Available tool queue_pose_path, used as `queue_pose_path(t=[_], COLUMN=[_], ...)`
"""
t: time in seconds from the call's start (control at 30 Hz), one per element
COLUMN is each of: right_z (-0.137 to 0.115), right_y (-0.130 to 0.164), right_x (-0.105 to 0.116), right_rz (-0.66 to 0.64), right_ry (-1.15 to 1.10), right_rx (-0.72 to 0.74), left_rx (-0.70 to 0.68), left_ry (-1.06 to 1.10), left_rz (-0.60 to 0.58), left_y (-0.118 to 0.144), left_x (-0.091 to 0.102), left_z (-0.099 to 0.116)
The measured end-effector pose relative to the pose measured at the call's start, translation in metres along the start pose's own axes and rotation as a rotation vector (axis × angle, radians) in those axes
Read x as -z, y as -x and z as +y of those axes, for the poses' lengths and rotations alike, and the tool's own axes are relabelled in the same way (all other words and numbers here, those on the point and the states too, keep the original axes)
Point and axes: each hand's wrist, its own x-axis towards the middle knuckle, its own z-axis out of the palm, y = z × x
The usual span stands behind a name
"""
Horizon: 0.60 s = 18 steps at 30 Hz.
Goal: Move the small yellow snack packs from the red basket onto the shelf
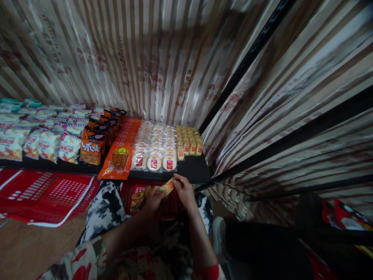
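Observation:
My right hand [183,190] pinches a small yellow snack packet [168,187] just below the front edge of a black shelf [195,169]. My left hand [153,200] reaches beside it over a red plastic basket [132,190] that rests on my lap and holds more small yellow packets [136,200]. Whether the left hand grips anything is unclear. On the shelf just above stand rows of the same small yellow packets [189,142], beside rows of round white rice-cracker packs [154,147].
An orange flat packet [121,151], orange snack bags [94,146] and white snack bags [43,140] fill the shelf to the left. Stacked red baskets [43,192] lie at lower left. Striped curtain [163,58] hangs behind; black shelf frames [291,144] cross at right.

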Motion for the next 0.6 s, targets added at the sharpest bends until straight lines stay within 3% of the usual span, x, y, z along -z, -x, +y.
queue_pose_path(t=[0.1, 0.3, 0.6], right_z=[-0.003, -0.008, -0.005], right_y=[0.0, -0.002, -0.006], right_x=[0.007, 0.024, 0.042], right_rz=[-0.062, -0.195, -0.199], right_ry=[0.083, 0.197, 0.478], right_rx=[0.117, 0.18, 0.329], left_rx=[0.004, -0.052, -0.083], left_ry=[-0.003, -0.091, -0.251], left_rz=[-0.006, -0.079, -0.146], left_y=[-0.003, -0.008, -0.03], left_x=[-0.002, -0.004, -0.019], left_z=[0.013, 0.037, 0.048])
